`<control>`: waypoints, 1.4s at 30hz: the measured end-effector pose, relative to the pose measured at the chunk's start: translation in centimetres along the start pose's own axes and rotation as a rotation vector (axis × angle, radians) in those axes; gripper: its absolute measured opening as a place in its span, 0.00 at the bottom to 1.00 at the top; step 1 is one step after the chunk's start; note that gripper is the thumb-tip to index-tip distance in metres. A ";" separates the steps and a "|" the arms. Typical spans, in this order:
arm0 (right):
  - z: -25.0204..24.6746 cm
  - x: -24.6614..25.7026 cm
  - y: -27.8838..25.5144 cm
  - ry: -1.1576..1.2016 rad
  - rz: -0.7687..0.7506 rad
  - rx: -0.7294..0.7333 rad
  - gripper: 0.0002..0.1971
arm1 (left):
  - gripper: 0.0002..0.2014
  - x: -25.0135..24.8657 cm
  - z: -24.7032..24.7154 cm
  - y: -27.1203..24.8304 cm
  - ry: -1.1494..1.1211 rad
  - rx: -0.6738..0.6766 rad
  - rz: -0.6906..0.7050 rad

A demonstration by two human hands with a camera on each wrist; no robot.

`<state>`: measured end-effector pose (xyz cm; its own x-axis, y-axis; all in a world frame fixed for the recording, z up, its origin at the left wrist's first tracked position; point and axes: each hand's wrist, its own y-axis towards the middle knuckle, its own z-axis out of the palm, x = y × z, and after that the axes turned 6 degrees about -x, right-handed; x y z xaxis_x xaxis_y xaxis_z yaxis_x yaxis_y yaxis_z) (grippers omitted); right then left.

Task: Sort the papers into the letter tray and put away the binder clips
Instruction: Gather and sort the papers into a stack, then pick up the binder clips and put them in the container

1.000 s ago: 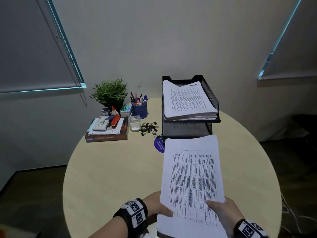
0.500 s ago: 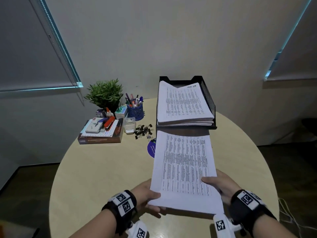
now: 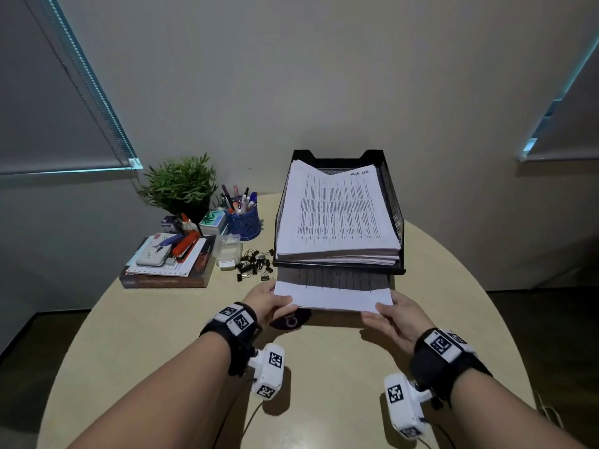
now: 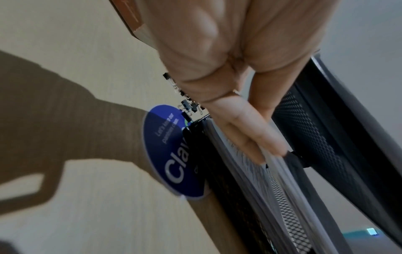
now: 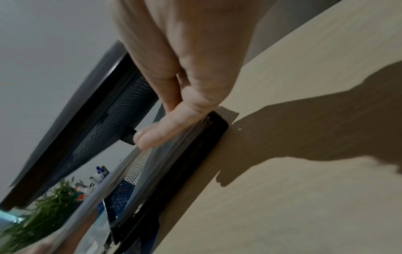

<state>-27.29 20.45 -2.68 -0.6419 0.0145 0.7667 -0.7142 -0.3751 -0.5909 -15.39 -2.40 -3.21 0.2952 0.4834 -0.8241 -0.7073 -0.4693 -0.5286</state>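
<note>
A black mesh letter tray [image 3: 393, 202] with two tiers stands at the back of the round table. Its top tier holds a thick pile of printed papers [image 3: 337, 212]. A stack of printed sheets [image 3: 334, 294] lies most of the way inside the lower tier, its near edge sticking out. My left hand [image 3: 270, 303] pinches the stack's left corner, my right hand [image 3: 393, 315] its right corner. In the wrist views my left fingers [image 4: 243, 135] and right fingers [image 5: 165, 130] lie along the sheets' edge. Several black binder clips [image 3: 254, 265] lie loose left of the tray.
A clear plastic box [image 3: 230, 251] sits beside the clips. Behind it are a blue pen cup [image 3: 243, 220], a green plant [image 3: 181, 186] and a book [image 3: 168, 270] with a stapler and notepads. A blue round coaster [image 3: 290, 320] lies under the tray's front left corner.
Both hands have pushed the stack of sheets forward from above the table's near part into the tray's lower tier. The sheets have gone from tilted up to lying flat.
</note>
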 end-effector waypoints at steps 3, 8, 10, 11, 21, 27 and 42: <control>0.9 0.9 2.2 0.100 -0.005 -0.062 0.18 | 0.11 -0.1 0.9 2.4 -0.027 -0.222 0.029; 1.6 0.9 4.3 0.120 -0.003 -0.123 0.18 | 0.19 1.4 1.0 6.0 0.156 -0.538 0.055; 1.5 0.7 4.6 0.059 0.000 -0.162 0.20 | 0.20 1.9 1.1 6.6 0.187 -0.569 0.059; 1.4 0.6 4.6 0.027 -0.009 -0.172 0.20 | 0.20 1.9 1.2 6.7 0.191 -0.574 0.069; -0.4 -0.8 1.1 -0.258 0.015 0.048 0.11 | 0.08 3.4 1.1 0.9 0.672 -0.525 0.154; 0.7 -3.9 -2.6 -0.448 -0.030 0.190 0.09 | 0.10 5.2 -1.5 -2.1 0.960 -0.435 0.199; 12.8 -5.5 -2.5 -1.011 -0.350 0.164 0.07 | 0.13 -1.5 -11.2 0.5 1.257 -0.429 0.213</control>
<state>-18.45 9.40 -2.19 0.1712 -0.5979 0.7831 -0.7187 -0.6194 -0.3159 -9.00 -11.64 -4.46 0.7539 -0.5195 -0.4022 -0.6257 -0.7544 -0.1984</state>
